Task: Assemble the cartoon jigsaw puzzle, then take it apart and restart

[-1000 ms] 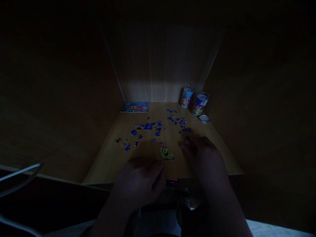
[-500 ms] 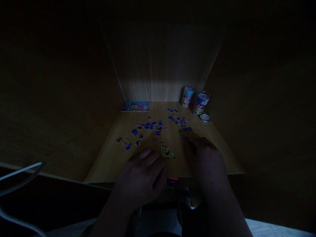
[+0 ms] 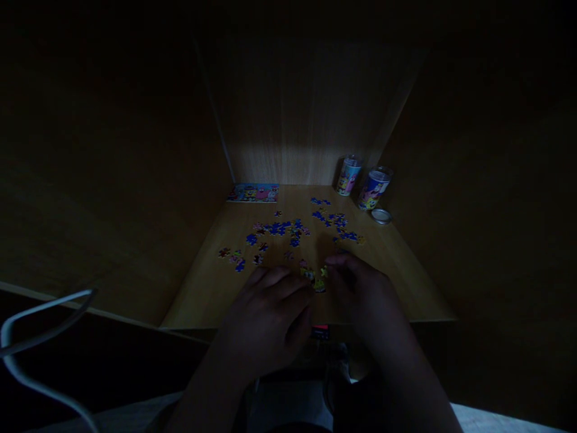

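A small cluster of joined jigsaw pieces (image 3: 319, 285), mostly yellow with part of a cartoon face, lies near the front of the wooden shelf (image 3: 202, 304). My left hand (image 3: 268, 313) is at its left side, fingers curled and pressed together on the cluster's edge, hiding part of it. Just right of the cluster, my right hand (image 3: 369, 288) pinches a small yellow jigsaw piece (image 3: 324, 271) between thumb and fingertips, close above the joined ones. The light is dim.
Loose jigsaw pieces (image 3: 279, 228) are scattered behind, with more at right (image 3: 331, 219). A picture card (image 3: 253, 192) lies back left. Two printed canisters (image 3: 348, 176) (image 3: 373, 189) stand back right beside a round metal lid (image 3: 381, 216). Wooden walls enclose three sides. A white cable (image 3: 49, 394) hangs at left.
My right hand has moved left from the loose pieces at right to the joined cluster, bringing a yellow jigsaw piece. My left hand stays by the cluster. The view has shifted slightly.
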Available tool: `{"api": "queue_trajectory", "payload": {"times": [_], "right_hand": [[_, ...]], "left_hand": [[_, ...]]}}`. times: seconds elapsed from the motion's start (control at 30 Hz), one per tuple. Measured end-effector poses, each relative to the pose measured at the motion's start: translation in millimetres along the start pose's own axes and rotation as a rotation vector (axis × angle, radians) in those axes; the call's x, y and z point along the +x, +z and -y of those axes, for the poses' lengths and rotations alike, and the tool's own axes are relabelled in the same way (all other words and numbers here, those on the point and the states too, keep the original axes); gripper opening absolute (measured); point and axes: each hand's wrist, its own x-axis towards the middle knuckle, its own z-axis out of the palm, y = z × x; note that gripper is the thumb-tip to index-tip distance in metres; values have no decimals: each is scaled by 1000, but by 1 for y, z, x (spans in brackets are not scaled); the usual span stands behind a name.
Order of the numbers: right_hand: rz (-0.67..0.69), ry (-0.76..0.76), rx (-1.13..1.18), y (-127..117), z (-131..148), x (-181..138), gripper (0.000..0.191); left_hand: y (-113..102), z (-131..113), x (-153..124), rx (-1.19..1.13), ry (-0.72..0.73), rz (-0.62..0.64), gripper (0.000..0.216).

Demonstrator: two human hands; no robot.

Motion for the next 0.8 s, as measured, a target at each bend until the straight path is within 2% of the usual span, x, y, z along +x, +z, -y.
{"api": "queue_trajectory", "payload": {"times": [0.13,0.47,0.8], "right_hand": [[36,-50,-14,6,2,0,22],[33,2,0,7,1,0,15],[25,-39,-25,6,-1,1,14]], "left_hand": [[-1,0,0,-2,-6,8,22],[2,2,0,2,-10,15,24],[1,0,0,0,-7,19,24]]}}
